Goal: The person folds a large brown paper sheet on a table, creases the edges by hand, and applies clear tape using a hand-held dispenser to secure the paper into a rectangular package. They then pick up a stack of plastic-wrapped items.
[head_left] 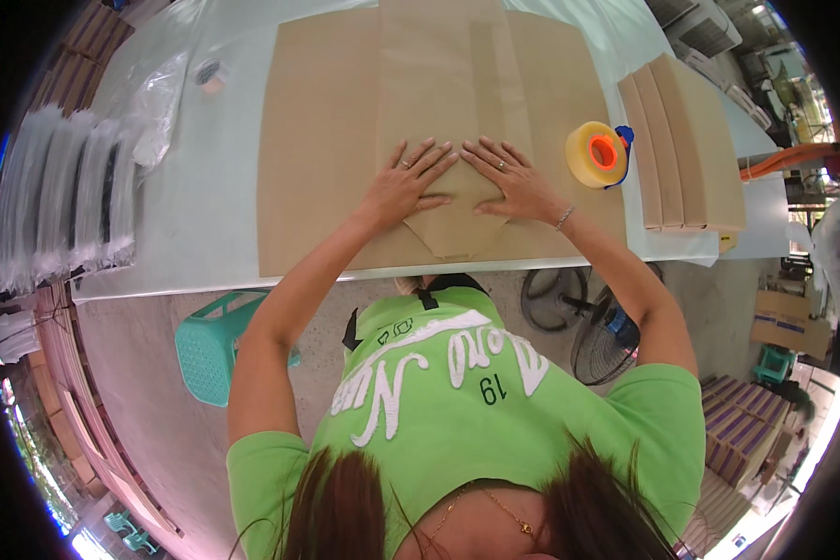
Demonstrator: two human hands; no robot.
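A long package wrapped in brown paper [443, 84] lies on a larger sheet of brown paper [317, 149] on a white table [196, 215]. My left hand [406, 182] presses flat on the folded near end of the wrap, fingers spread. My right hand [509, 177] presses flat beside it, fingertips nearly meeting the left hand's. The paper's near end is folded into a pointed flap [453, 243] below both hands. Neither hand grips anything.
A yellow tape roll in a dispenger with orange core [599, 154] sits right of my right hand. Wrapped brown packages [681, 140] are stacked at the right. Clear plastic bags [65, 196] lie at the left. A teal stool [210, 345] and a floor fan [597, 327] stand below the table edge.
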